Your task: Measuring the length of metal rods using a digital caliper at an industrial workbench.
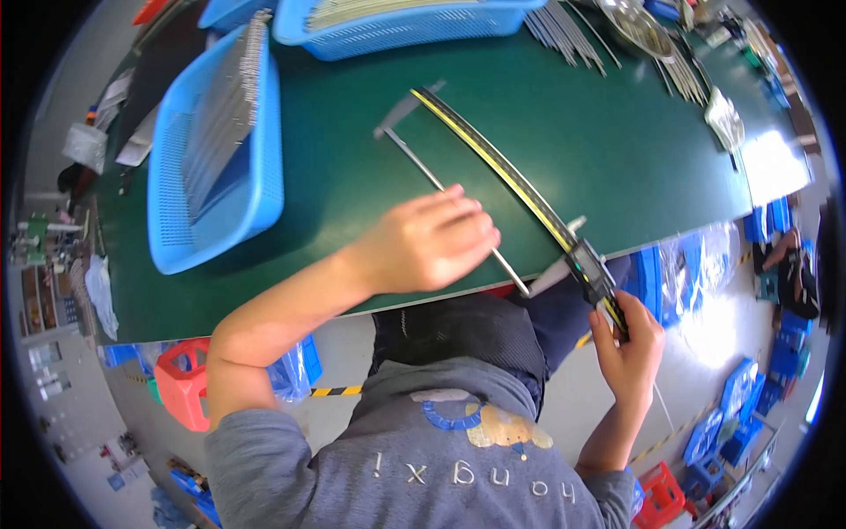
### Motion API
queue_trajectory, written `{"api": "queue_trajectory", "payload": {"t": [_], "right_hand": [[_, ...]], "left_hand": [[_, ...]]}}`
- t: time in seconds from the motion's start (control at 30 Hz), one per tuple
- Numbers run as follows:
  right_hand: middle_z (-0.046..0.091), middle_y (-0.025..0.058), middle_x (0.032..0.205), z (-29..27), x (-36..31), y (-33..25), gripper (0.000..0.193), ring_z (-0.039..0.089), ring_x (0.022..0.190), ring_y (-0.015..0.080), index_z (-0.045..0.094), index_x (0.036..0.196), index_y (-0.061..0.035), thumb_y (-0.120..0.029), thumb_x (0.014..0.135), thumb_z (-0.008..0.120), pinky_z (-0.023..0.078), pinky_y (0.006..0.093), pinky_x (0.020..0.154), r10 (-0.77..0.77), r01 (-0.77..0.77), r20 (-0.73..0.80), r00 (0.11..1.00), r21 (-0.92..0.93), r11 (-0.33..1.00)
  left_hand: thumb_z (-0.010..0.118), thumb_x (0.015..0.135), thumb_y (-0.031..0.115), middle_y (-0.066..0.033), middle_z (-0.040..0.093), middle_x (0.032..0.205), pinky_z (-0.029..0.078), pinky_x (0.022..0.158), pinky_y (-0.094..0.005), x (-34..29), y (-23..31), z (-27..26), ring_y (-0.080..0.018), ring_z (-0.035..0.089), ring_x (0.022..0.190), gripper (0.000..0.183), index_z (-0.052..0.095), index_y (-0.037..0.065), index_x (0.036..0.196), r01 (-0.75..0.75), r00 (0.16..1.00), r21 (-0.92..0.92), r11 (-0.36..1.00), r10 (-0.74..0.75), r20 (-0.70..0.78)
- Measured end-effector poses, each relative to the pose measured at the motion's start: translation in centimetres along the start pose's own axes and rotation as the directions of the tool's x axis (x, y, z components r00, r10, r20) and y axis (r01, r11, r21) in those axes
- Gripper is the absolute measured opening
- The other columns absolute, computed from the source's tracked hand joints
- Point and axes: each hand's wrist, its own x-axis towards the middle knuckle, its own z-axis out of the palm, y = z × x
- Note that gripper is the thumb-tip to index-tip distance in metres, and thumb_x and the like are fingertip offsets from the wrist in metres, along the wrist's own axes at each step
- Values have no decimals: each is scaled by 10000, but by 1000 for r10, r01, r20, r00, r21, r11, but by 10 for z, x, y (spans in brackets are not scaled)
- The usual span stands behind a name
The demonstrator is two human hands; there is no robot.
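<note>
On my left, a blue basket [269, 185] stands near the left edge of the desk [335, 203], thin metal rods [225, 123] leaning in it. My left hand [432, 242] is palm down, fingers curled round the middle of a single metal rod [414, 160]; how the fingertips sit underneath, I can't see. That rod slants from mid-desk to the near edge, alongside the long caliper [507, 172], its ends at the tips of the two jaws. Whether both ends truly touch, I can't tell. I'd do best to hold the rod parallel to the beam, seat its ends squarely against the jaw faces, and press lightly so nothing bows or tilts. More loose rods [564, 35] lie by the far edge. My right hand [630, 339] is closed round the caliper's near end, past the desk's near edge, thumb just below the display; gentle, even thumb pressure should serve best.
</note>
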Motion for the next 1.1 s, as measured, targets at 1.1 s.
{"api": "queue_trajectory", "payload": {"t": [1.1], "right_hand": [[564, 67, 617, 11, -2, -5, 314, 536, 460, 187, 606, 806, -49, -288, 709, 784, 412, 300, 444, -34, 30, -31, 999, -103, 994]], "left_hand": [[682, 659, 12, -74, 613, 889, 539, 804, -396, 9, -12, -9, -247, 626, 846, 314, 685, 55, 970, 116, 984, -129, 985, -96, 149]]}}
